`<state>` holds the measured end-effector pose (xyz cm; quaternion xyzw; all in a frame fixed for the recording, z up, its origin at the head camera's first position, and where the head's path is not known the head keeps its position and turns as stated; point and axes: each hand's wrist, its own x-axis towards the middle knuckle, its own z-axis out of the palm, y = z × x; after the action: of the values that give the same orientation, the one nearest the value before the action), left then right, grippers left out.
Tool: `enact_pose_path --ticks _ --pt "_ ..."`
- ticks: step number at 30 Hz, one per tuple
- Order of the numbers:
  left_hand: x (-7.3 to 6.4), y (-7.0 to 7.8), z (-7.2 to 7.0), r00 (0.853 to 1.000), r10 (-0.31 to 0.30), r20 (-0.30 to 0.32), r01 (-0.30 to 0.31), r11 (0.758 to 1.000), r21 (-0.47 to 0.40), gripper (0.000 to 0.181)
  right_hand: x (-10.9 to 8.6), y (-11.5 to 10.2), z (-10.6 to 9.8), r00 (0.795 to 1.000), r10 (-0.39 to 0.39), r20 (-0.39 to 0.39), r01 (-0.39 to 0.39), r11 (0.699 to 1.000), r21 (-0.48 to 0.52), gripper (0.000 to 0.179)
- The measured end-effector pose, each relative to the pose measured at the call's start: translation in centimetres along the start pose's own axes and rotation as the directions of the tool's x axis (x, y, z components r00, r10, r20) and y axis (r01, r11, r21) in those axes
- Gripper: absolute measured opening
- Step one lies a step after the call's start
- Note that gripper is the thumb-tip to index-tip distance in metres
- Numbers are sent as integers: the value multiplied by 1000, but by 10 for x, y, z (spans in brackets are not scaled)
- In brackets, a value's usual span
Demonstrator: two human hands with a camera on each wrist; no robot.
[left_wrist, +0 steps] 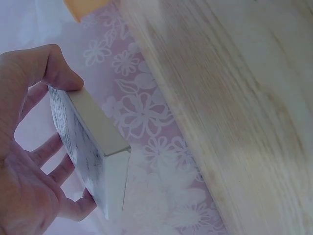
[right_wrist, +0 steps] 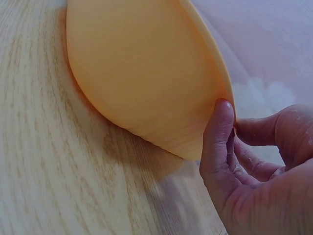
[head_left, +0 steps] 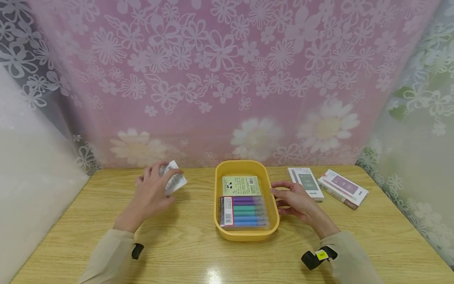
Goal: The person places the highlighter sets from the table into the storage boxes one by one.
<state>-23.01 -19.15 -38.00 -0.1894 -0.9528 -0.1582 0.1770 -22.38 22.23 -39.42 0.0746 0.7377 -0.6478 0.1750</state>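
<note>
My left hand holds a small white box with grey print, raised above the table's left side. In the left wrist view, its thumb presses one edge of the box and the fingers curl behind the far face. A yellow plastic bin stands mid-table. At its right rim is my right hand; in the right wrist view, fingertips grip the edge of the bin. Inside lie a pale green panda packet and, nearer, a clear pack of purple, green and blue pens.
Two white boxes lie right of the bin: one with a dark green panel, one with a purple panel. A pink flowered curtain hangs along the back edge of the wooden table.
</note>
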Motion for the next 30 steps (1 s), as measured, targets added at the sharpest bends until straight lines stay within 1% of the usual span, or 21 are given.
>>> enact_pose_path --ticks 3,10,17,24,30 --pt "2 2 0 1000 11 -7 -11 1000 -2 68 0 0 0 1000 1 -5 -1 1000 -6 47" --pt "5 9 -2 1000 20 -1 -20 1000 -13 68 0 -1 1 1000 2 -8 -2 1000 -7 47" --pt "9 13 -1 999 41 -10 -41 999 1 69 -1 -1 1 1000 -1 -7 1 1000 -8 47" --pt "13 17 -1 998 60 -11 -60 998 -13 70 -1 -1 1 1000 -4 -5 4 1000 -9 46" --pt "17 22 -1 997 80 -19 -80 997 -8 71 -1 -1 1 1000 -1 -7 1 1000 -6 46"
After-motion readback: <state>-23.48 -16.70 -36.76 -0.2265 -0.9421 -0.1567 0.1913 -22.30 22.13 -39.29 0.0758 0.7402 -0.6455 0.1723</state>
